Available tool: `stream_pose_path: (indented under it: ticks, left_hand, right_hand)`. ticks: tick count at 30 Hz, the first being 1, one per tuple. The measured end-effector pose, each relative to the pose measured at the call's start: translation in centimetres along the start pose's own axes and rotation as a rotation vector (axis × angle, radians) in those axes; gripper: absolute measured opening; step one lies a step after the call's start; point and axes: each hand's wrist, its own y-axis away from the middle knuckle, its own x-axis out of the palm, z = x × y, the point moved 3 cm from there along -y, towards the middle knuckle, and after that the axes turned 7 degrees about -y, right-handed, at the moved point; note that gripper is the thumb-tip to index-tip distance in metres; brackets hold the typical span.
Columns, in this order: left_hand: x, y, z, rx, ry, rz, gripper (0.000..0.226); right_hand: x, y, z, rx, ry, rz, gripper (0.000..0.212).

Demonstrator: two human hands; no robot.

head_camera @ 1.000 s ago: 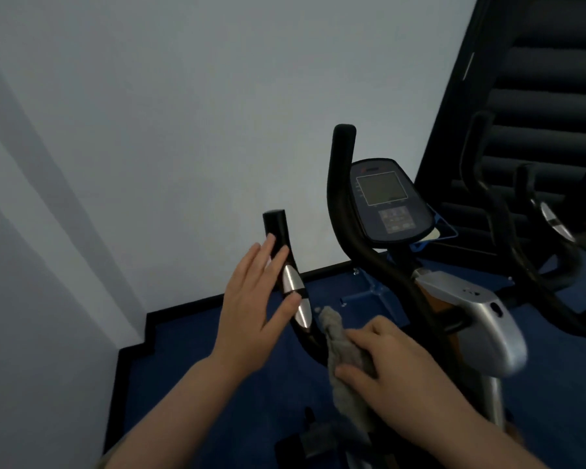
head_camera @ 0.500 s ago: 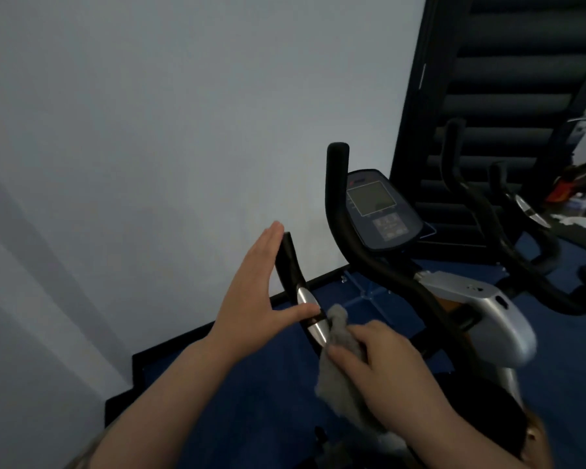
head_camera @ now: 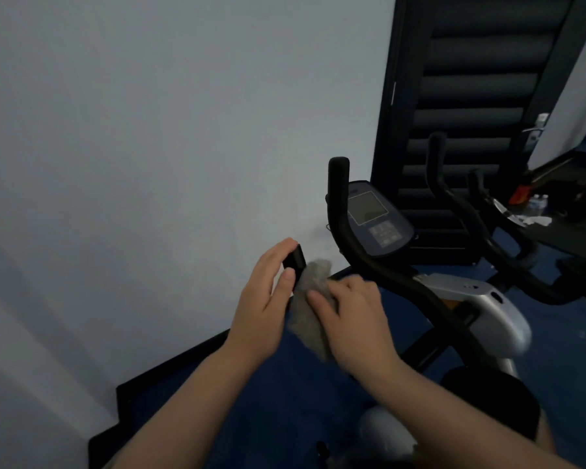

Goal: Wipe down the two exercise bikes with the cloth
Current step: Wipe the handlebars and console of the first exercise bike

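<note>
The near exercise bike (head_camera: pixel 471 299) has black handlebars, a grey console (head_camera: pixel 372 218) and a silver body. My left hand (head_camera: pixel 264 299) holds the top of its left handlebar (head_camera: pixel 295 260), fingers behind the grip and thumb in front. My right hand (head_camera: pixel 352 319) grips a grey cloth (head_camera: pixel 310 296) and presses it round the same handlebar just below the tip. The cloth hides most of that grip. A second bike's black handlebars (head_camera: pixel 471 211) stand to the right, behind the first.
A pale wall fills the left and centre, close behind the handlebar. A dark slatted panel (head_camera: pixel 471 96) rises behind the bikes. The floor is blue with a black skirting (head_camera: pixel 170 370). A dark surface with small items (head_camera: pixel 535 218) sits at the far right.
My right hand has slid the cloth up the left handlebar toward its tip. My left hand has moved from open beside the grip to holding its top. The view has swung left.
</note>
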Motion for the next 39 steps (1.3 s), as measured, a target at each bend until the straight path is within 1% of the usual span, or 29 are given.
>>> stream_pose_path:
  ticks: [1, 3, 4, 5, 7, 9, 12, 13, 15, 18, 20, 22, 23, 24, 25, 26, 27, 29, 30, 31, 33, 34, 36, 39]
  left_hand:
    - [0.3, 0.1, -0.2, -0.016, 0.031, -0.023, 0.042]
    - [0.8, 0.3, -0.5, -0.039, 0.086, -0.055, 0.041]
    - [0.9, 0.5, -0.7, -0.046, 0.103, -0.065, 0.040]
    - [0.9, 0.5, -0.8, -0.050, 0.110, -0.072, 0.040]
    - [0.9, 0.6, -0.8, -0.047, 0.100, -0.076, 0.038]
    - [0.9, 0.6, -0.6, -0.034, 0.088, -0.082, 0.037]
    - [1.1, 0.6, -0.6, -0.022, 0.083, -0.135, 0.036]
    - [1.1, 0.4, -0.7, -0.013, 0.065, -0.172, 0.033]
    - [1.3, -0.5, -1.1, -0.010, 0.004, -0.240, 0.024]
    - [1.4, -2.8, -1.5, -0.072, -0.080, -0.243, 0.017]
    - [1.7, -4.5, -1.5, -0.136, -0.084, -0.200, 0.011]
    - [2.4, -6.0, -1.5, -0.193, -0.122, -0.174, 0.010]
    - [2.7, -6.3, -1.4, -0.216, -0.170, -0.188, 0.013]
    - [3.1, -6.5, -1.4, -0.227, -0.217, -0.235, 0.016]
    - [3.4, -6.3, -1.5, -0.225, -0.251, -0.300, 0.019]
    - [3.7, -6.1, -1.6, -0.221, -0.270, -0.376, 0.021]
    - [3.9, -5.9, -1.7, -0.220, -0.283, -0.439, 0.022]
    - [4.1, -5.5, -1.8, -0.227, -0.310, -0.498, 0.025]
    - [4.2, -5.5, -1.8, -0.229, -0.329, -0.509, 0.027]
    - [4.2, -5.5, -1.9, -0.230, -0.350, -0.517, 0.029]
    - [4.4, -5.5, -2.0, -0.229, -0.383, -0.528, 0.034]
    - [4.4, -5.5, -2.0, -0.228, -0.395, -0.540, 0.036]
    - [4.5, -5.4, -1.9, -0.224, -0.409, -0.565, 0.037]
    - [4.5, -5.5, -1.6, -0.246, -0.422, -0.571, 0.037]
  right_hand:
    - [0.3, -1.0, 0.8, 0.007, -0.063, -0.011, 0.025]
    - [0.8, -2.7, 2.7, 0.069, -0.343, 0.006, 0.019]
    - [1.0, -3.1, 3.3, 0.086, -0.440, 0.016, 0.021]
    - [1.2, -3.0, 3.5, 0.082, -0.459, 0.021, 0.024]
    - [0.9, -1.9, 2.7, 0.051, -0.354, 0.058, 0.023]
    - [0.2, -0.2, 1.1, 0.060, -0.222, 0.124, 0.021]
    - [-0.8, 0.4, -0.1, 0.085, -0.047, 0.251, 0.027]
    - [-1.0, -0.3, 0.2, 0.092, -0.041, 0.273, 0.028]
    - [-1.0, -1.7, 1.2, 0.091, -0.075, 0.244, 0.026]
    - [-0.2, -1.9, 2.0, 0.055, -0.102, 0.149, 0.024]
    - [-0.5, -0.5, 1.2, 0.007, -0.063, 0.209, 0.024]
    - [-2.0, -0.1, -0.5, 0.006, -0.023, 0.350, 0.025]
    - [-3.0, -0.4, -1.2, 0.020, -0.019, 0.409, 0.024]
    - [-4.2, -1.2, -1.9, 0.015, -0.014, 0.428, 0.022]
    - [-5.5, -2.5, -2.3, -0.005, -0.009, 0.397, 0.018]
    - [-6.8, -4.1, -2.5, -0.048, 0.003, 0.323, 0.016]
    - [-7.9, -5.8, -2.3, -0.099, 0.003, 0.224, 0.018]
    - [-9.8, -9.3, -1.3, -0.215, -0.115, 0.040, 0.036]
    - [-10.4, -10.8, -0.7, -0.294, -0.176, -0.016, 0.042]
    - [-10.7, -12.3, 0.0, -0.397, -0.183, -0.051, 0.045]
    - [-10.6, -14.6, 0.8, -0.591, -0.063, -0.103, 0.041]
    - [-10.1, -15.4, 0.7, -0.650, 0.006, -0.113, 0.037]
    - [-8.7, -16.0, -0.4, -0.715, 0.055, -0.098, 0.035]
    - [-6.8, -15.1, -3.6, -0.762, 0.005, -0.035, 0.039]
